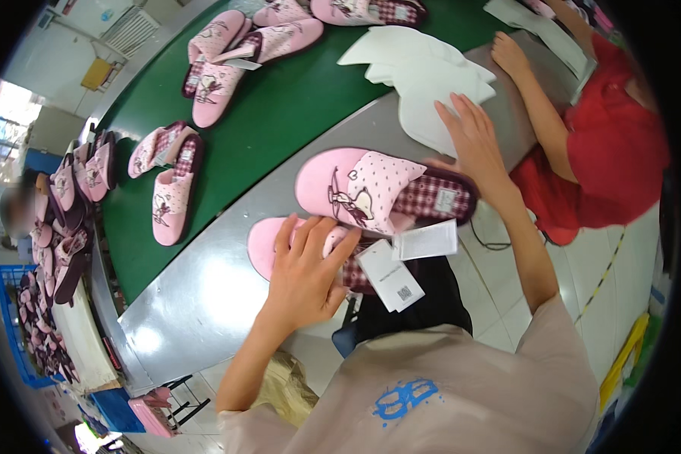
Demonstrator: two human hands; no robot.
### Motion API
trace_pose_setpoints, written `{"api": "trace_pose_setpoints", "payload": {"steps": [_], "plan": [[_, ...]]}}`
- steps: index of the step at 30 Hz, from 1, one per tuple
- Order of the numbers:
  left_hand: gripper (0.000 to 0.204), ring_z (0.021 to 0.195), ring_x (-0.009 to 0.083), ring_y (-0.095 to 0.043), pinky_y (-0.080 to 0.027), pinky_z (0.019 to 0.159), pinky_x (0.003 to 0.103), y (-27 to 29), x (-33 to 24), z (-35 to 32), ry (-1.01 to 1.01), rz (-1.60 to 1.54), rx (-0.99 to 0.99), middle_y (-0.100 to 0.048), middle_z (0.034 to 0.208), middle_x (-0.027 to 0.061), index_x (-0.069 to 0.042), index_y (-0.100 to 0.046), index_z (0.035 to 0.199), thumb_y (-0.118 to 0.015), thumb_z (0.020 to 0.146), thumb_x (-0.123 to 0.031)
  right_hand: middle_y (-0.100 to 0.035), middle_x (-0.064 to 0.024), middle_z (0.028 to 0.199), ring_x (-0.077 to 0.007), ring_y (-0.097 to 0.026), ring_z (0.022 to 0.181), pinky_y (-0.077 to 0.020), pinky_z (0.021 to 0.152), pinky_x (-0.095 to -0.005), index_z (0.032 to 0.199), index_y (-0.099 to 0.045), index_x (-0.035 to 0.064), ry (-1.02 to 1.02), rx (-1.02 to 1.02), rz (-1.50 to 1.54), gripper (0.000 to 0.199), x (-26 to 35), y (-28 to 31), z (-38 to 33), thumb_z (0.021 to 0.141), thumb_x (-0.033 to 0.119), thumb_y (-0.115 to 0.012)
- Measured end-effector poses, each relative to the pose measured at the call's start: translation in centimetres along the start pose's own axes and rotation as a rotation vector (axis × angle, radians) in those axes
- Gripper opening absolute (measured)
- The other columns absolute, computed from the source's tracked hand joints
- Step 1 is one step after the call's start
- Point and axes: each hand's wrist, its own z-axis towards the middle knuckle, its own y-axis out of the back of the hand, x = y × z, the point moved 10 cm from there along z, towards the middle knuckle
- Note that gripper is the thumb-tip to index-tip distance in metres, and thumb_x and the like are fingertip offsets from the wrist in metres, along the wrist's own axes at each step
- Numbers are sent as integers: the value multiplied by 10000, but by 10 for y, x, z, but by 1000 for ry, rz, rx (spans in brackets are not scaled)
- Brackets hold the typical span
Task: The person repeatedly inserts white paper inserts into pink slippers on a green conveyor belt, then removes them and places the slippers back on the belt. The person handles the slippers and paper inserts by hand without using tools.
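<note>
Head view shows two dotted pink, plaid-lined slippers [382, 188], left grip [303, 272] spread on one, right grip [477, 147] spread.

Beige, matte cloth T-shirt [499, 378], short-sleeved, loose cut, soft creases. Bright blue splatter-style print [405, 399] on front: rounded loop shapes, rough edges, small drips and dots around. Left sleeve [253, 431] and right sleeve [556, 337] same plain beige, ending about elbow. Both forearms bare. Left hand [303, 265], right hand [474, 144] bare too. Black cloth [427, 299] beyond shirt's far edge; trousers or seat, cannot tell.
</note>
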Motion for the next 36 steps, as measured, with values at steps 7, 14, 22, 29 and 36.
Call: {"api": "trace_pose_setpoints", "payload": {"steps": [7,14,22,29,36], "plan": [[478,945,323,-643,-455,1003,472,8,14,-10,80,-196,-387,-697,995,124,-42,-714,1163,-640,692,-22,-514,-261,1559,-426,-542,1400,-491,1126,-484,1488,-572,63,28,376,15,760,-10,-4,-4,885,457,-813],[354,796,286,-635,-482,874,413,10,-3,-12,-58,-366,-442,-677,795,95,-40,-750,928,-588,624,45,-628,-219,1445,-398,-626,1285,-518,1084,-457,1392,-656,68,87,349,116,621,-25,4,12,898,416,-800],[306,818,304,-641,-471,885,408,-6,-26,27,-30,-349,-522,-702,842,99,-41,-758,942,-591,710,69,-741,-174,1223,-364,-695,1141,-553,1006,-414,1281,-720,65,-102,536,260,323,-46,0,21,981,172,-667],[377,961,287,-686,-476,1038,470,9,-16,20,30,-453,-581,-749,1023,86,-55,-740,1130,-655,764,-19,-755,-132,1055,-276,-732,809,-574,746,-361,1233,-681,23,39,-284,414,222,9,128,-26,1030,44,-592],[918,1289,370,-633,-417,1186,509,13,-23,-57,70,-1470,-673,-641,1378,267,79,-473,1471,-877,779,-369,-727,-96,961,-161,-656,568,-510,471,-287,1240,-657,-45,-571,482,1548,265,106,116,-138,1040,129,-661]]}}
